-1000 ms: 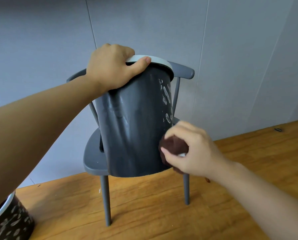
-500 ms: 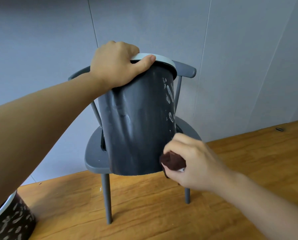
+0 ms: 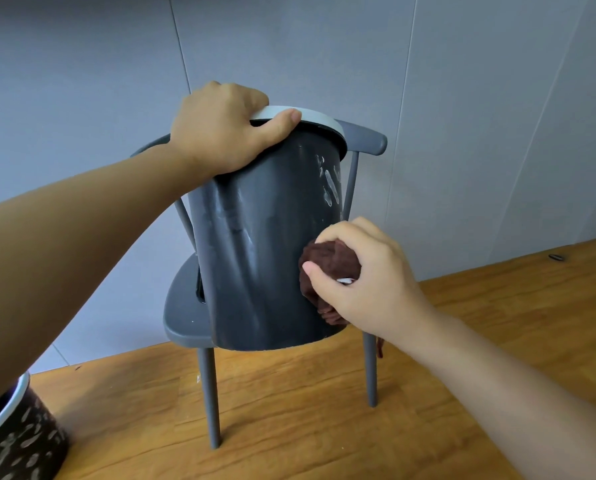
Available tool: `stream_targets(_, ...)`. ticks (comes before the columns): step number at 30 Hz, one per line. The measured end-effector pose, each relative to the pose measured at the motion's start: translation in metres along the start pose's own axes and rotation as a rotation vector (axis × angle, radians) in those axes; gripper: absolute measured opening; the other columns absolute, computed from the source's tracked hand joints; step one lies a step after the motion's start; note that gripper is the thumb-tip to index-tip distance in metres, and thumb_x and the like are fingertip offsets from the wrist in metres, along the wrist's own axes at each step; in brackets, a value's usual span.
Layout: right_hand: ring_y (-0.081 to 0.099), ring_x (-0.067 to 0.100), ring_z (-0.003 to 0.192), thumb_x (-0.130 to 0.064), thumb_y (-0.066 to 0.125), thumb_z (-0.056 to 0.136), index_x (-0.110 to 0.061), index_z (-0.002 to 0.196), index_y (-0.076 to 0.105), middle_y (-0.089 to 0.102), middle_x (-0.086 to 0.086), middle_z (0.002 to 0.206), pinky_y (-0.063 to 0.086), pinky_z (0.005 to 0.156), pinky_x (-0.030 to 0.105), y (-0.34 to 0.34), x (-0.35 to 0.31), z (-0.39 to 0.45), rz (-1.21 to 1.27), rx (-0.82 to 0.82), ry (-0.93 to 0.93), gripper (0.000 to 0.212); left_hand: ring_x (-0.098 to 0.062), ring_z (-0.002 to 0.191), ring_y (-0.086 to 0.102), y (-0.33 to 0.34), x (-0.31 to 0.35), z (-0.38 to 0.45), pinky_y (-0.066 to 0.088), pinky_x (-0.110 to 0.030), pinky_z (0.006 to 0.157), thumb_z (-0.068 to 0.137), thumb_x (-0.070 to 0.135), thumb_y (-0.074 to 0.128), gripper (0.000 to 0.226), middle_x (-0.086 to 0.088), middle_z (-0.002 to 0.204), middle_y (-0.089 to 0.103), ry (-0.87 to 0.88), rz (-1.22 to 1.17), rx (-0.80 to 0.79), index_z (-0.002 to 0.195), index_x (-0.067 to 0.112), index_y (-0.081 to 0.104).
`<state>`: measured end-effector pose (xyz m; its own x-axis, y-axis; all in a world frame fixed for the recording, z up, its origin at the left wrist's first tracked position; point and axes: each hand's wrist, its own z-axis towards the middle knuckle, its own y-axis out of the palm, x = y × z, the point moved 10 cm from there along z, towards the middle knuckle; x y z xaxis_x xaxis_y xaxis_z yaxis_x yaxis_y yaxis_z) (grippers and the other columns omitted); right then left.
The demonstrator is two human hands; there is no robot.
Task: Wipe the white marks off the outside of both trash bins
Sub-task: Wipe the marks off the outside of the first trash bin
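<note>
Mostly hiding the small grey chair (image 3: 182,313), the dark grey plastic bin (image 3: 265,244) is being gripped at its rim by the left hand (image 3: 220,129); the right hand (image 3: 369,271) is pinching a balled brown cloth (image 3: 327,261) against it; a second speckled bin (image 3: 19,441) is sitting cropped at the wooden floor's (image 3: 289,410) bottom-left corner.

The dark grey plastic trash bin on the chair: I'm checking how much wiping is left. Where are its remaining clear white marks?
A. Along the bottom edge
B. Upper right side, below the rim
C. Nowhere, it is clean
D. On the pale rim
B: the white marks sit high on the right side of the dark grey plastic trash bin, above the brown cloth that the right hand presses there.
</note>
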<state>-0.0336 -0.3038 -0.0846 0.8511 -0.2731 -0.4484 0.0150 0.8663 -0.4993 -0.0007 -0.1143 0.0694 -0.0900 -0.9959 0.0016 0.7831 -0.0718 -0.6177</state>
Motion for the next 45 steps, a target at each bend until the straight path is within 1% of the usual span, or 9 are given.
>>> stream_targets(8, 0.061, 0.012, 0.080, -0.030, 0.078, 0.084, -0.026, 0.089, 0.063, 0.055, -0.012, 0.092, 0.054, 0.066, 0.038, 0.020, 0.016, -0.052, -0.062, -0.288, 0.004, 0.016, -0.027, 0.054, 0.030, -0.001, -0.001, -0.002, 0.023, -0.036, 0.051, 0.090, 0.070, 0.045, 0.067, -0.005, 0.052, 0.029, 0.024, -0.029, -0.012, 0.061, 0.011, 0.027)
stream_targets(15, 0.065, 0.010, 0.084, -0.032, 0.076, 0.083, -0.028, 0.089, 0.068, 0.061, -0.013, 0.089, 0.049, 0.067, 0.015, -0.017, 0.019, -0.024, 0.051, -0.050, 0.040, 0.011, -0.026, 0.053, 0.031, 0.000, 0.000, -0.001, 0.022, -0.035, 0.051, 0.089, 0.071, 0.044, 0.068, -0.004, 0.051, 0.029, 0.008, -0.030, -0.015, 0.062, 0.012, 0.026)
stream_targets(23, 0.064, 0.012, 0.087, -0.029, 0.078, 0.086, -0.027, 0.094, 0.064, 0.057, -0.015, 0.096, 0.054, 0.068, 0.029, 0.020, 0.025, -0.076, 0.061, -0.140, 0.016, 0.017, -0.029, 0.056, 0.030, 0.000, -0.005, -0.002, 0.023, -0.038, 0.052, 0.088, 0.070, 0.045, 0.068, -0.008, 0.054, 0.029, -0.006, -0.051, -0.002, 0.062, 0.011, 0.026)
stream_targets(28, 0.065, 0.011, 0.082, -0.029, 0.078, 0.083, -0.026, 0.088, 0.067, 0.060, -0.017, 0.089, 0.052, 0.065, 0.021, -0.001, 0.034, -0.074, 0.061, -0.090, 0.050, 0.012, -0.029, 0.056, 0.031, -0.004, -0.004, -0.005, 0.023, -0.037, 0.052, 0.091, 0.068, 0.042, 0.063, -0.006, 0.054, 0.031, 0.031, -0.045, 0.003, 0.064, 0.013, 0.029)
stream_targets(31, 0.067, 0.012, 0.082, -0.030, 0.076, 0.083, -0.026, 0.088, 0.068, 0.063, -0.016, 0.087, 0.051, 0.067, 0.017, -0.019, 0.035, -0.058, 0.091, 0.024, 0.067, 0.010, -0.031, 0.065, 0.048, -0.007, 0.002, -0.010, 0.043, -0.038, 0.063, 0.097, 0.063, 0.042, 0.047, -0.002, 0.065, 0.055, 0.119, -0.101, -0.029, 0.087, 0.022, 0.061)
stream_targets(33, 0.068, 0.013, 0.083, -0.028, 0.077, 0.083, -0.025, 0.088, 0.069, 0.065, -0.014, 0.087, 0.053, 0.067, 0.019, -0.025, 0.035, -0.047, 0.119, 0.077, 0.084, 0.009, -0.030, 0.072, 0.055, -0.011, 0.009, -0.013, 0.050, -0.041, 0.073, 0.100, 0.056, 0.042, 0.037, -0.001, 0.078, 0.065, 0.177, -0.125, -0.093, 0.112, 0.030, 0.066)
stream_targets(38, 0.070, 0.012, 0.081, -0.021, 0.079, 0.082, -0.022, 0.087, 0.071, 0.068, -0.009, 0.084, 0.052, 0.067, 0.016, -0.036, 0.032, -0.024, 0.171, 0.169, 0.097, 0.009, -0.013, 0.062, 0.048, -0.022, 0.013, 0.004, 0.040, -0.025, 0.052, 0.080, 0.029, 0.037, 0.027, -0.004, 0.063, 0.053, 0.107, -0.174, -0.242, 0.080, 0.013, 0.059)
stream_targets(42, 0.071, 0.011, 0.082, -0.028, 0.078, 0.084, -0.022, 0.089, 0.072, 0.070, -0.009, 0.083, 0.054, 0.065, 0.016, -0.043, 0.027, -0.006, 0.178, 0.202, 0.108, 0.010, -0.034, 0.076, 0.048, -0.003, 0.027, 0.008, 0.038, -0.035, 0.063, 0.081, 0.043, 0.030, 0.035, -0.006, 0.071, 0.052, 0.090, 0.059, -0.282, 0.079, 0.016, 0.051)
stream_targets(45, 0.071, 0.011, 0.081, -0.031, 0.077, 0.085, -0.024, 0.088, 0.072, 0.071, -0.010, 0.081, 0.055, 0.064, 0.017, -0.052, 0.023, 0.010, 0.168, 0.236, 0.096, 0.009, -0.032, 0.065, 0.047, 0.003, 0.030, 0.005, 0.035, -0.034, 0.058, 0.086, 0.061, 0.031, 0.054, -0.005, 0.060, 0.048, 0.104, 0.147, -0.182, 0.066, 0.012, 0.042)
